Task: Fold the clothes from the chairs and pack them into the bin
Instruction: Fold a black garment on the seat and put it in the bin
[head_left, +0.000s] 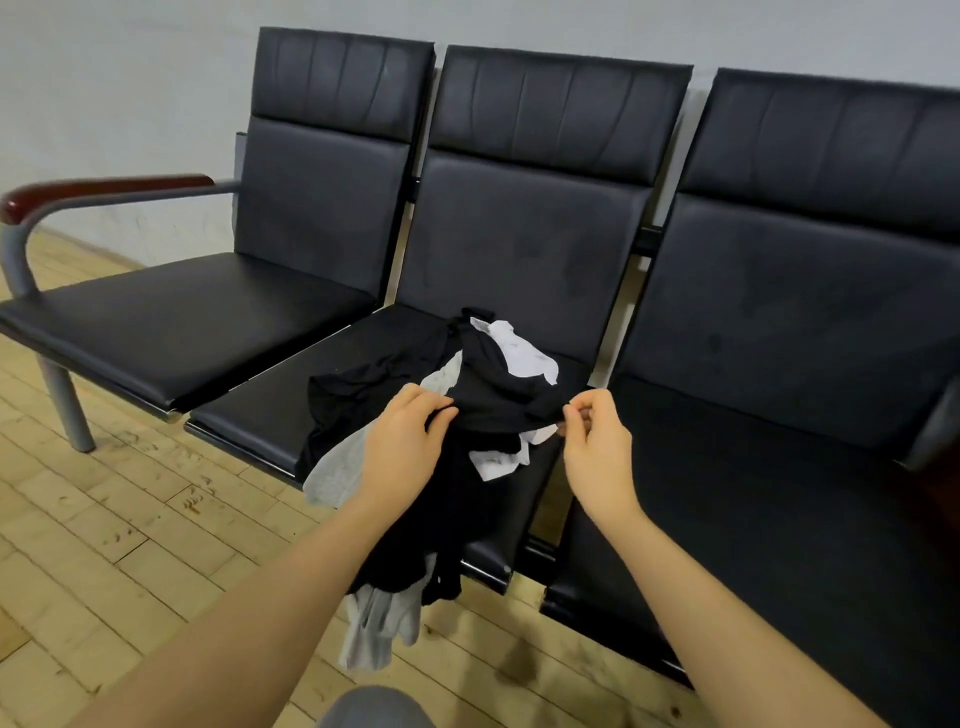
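Pinching a black garment (498, 395) w/ both hands: left hand (402, 441) has thumb and fingers curled onto the cloth's upper edge at approx 9 o'clock of the bunch, right hand (597, 447) nips the same edge betw thumb and forefinger at 3 o'clock. Edge runs slightly slack betw the two grips. Garment is part of a jumbled pile on the middle seat (270, 410) of a three-seat bench; rest of the black cloth hangs over the seat's front lip toward 6 o'clock, down past the left forearm.

Mixed into pile: white piece (519, 348) at 12 o'clock of the hands, lying toward the seat back; another white bit (498, 462) just under the held edge, betw the hands. Grey garment (332, 467) spills off the seat front at 8 o'clock, and more grey cloth (374, 629) dangles low at 6 o'clock, nearly to the floor; can't tell if it's one item or two.

Left seat (171, 322) at 10 o'clock, right seat (779, 467) at 3 o'clock, all black padded w/ tall backs. Wooden-topped armrest (104, 189) on grey metal frame at far 10 o'clock. Pale wood plank floor (104, 545) below, plain light wall (130, 78) behind. Grey-clad knee (374, 709) at bottom edge, 6 o'clock.
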